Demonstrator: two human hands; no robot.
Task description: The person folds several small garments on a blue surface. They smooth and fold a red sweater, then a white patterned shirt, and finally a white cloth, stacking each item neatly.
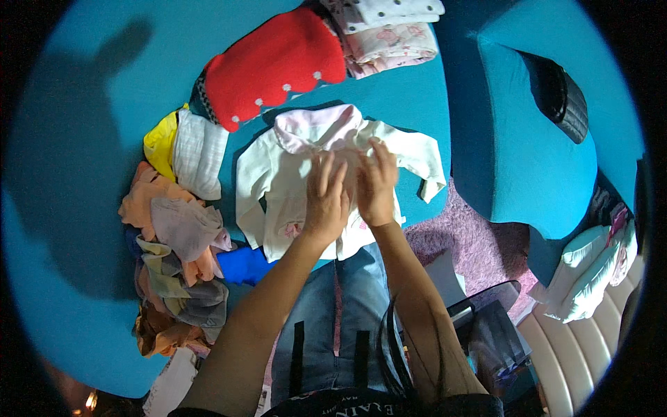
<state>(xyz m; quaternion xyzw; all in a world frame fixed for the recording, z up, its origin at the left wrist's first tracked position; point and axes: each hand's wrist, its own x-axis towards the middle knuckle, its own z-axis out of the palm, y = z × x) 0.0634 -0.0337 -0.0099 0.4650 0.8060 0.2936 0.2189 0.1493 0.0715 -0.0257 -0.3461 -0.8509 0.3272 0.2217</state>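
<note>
A small cream long-sleeved top [286,193] with a pale pink collar [299,133] lies spread out before me, its sleeves out to both sides. Pink motifs show near its lower hem. Over the top's middle is my left hand [328,195], fingers apart and slightly blurred. My right hand [378,182] is beside it, just under the collar on the right, its fingers also spread. Neither hand holds anything. Whether the palms press on the cloth or hover just above it, I cannot tell.
Beyond the top lie a folded red knit garment [276,62] and folded printed clothes [391,47]. Left are a folded white cloth [200,154], a yellow cloth [161,143] and a heap of clothes [182,224]. A blue-covered armrest [536,140] and a white plastic-wrapped bundle [589,271] are at right.
</note>
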